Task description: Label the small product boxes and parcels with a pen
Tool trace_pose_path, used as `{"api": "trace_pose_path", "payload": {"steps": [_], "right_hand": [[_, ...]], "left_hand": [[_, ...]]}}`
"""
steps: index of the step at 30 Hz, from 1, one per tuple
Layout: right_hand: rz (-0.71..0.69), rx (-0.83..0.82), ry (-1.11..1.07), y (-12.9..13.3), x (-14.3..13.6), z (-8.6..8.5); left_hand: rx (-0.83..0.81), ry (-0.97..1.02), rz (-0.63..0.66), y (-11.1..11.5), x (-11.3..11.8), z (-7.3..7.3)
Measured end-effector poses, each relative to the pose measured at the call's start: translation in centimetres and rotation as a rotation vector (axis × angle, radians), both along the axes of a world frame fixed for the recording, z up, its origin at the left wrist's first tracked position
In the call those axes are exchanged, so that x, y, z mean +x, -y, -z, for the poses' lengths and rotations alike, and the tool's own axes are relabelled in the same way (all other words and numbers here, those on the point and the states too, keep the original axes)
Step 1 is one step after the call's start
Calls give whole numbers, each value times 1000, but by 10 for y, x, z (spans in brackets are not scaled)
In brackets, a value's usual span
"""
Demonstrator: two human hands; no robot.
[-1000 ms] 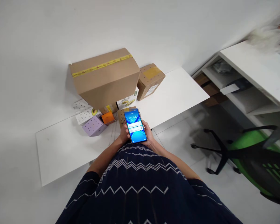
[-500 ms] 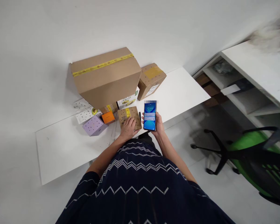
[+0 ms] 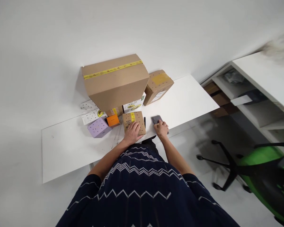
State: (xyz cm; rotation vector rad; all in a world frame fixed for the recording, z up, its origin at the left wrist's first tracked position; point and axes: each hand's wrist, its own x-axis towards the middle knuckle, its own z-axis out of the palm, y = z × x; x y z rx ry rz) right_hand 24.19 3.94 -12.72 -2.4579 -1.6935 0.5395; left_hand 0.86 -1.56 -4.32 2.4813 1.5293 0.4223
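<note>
A smartphone point(image 3: 156, 119) lies back side up at the front of the table, its screen hidden. My right hand point(image 3: 161, 128) is closed over its near part, with the fingers curled. To the left, my left hand point(image 3: 132, 131) rests on a small brown cardboard box point(image 3: 134, 116) with dark dots and yellow tape. Its fingers lie over the top, with the thumb apart near the front edge. Between the box and the phone is a thin black pen-like stick point(image 3: 144, 121). An orange box point(image 3: 113, 120) and a dotted lilac box point(image 3: 98, 127) stand left of the small box.
A large carton point(image 3: 115, 75) stands behind, against the wall. Beside it is a medium carton point(image 3: 159, 82), with a white avocado-print box point(image 3: 135, 105) in front. The white table point(image 3: 63, 154) ends close to my body. A green chair point(image 3: 257, 157) and white shelves point(image 3: 253, 91) are at right.
My right hand has turned the phone over and lowered it onto the table; its lit screen no longer shows. My left hand remains on the small box. The view has shifted slightly.
</note>
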Motion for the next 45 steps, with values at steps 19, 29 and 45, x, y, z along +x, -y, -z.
{"api": "trace_pose_path", "payload": {"steps": [19, 29, 45], "right_hand": [[-72, -150, -863, 15, -57, -74], [81, -402, -1198, 50, -75, -91], [421, -209, -1439, 39, -97, -73]], "left_hand": [[-127, 651, -708, 20, -39, 6], [-386, 723, -696, 22, -65, 1], [-4, 600, -552, -7, -47, 21]]}}
